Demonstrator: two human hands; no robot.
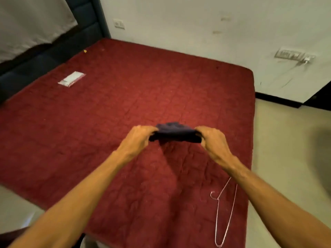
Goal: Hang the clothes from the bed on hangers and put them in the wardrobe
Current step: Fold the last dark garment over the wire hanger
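A small dark navy garment [176, 132], folded flat, is held just above the red quilted bed [125, 97]. My left hand [138, 138] grips its left end and my right hand [213, 140] grips its right end, fingers curled round the cloth. A thin pink wire hanger [226, 214] lies on the bed near its right edge, partly under my right forearm. No wardrobe is in view.
A small clear packet [71, 79] lies on the bed at the far left, near the dark padded headboard [89, 29]. Beige floor [286, 149] runs along the bed's right side. A wall socket with a plugged charger [295, 55] is on the white wall.
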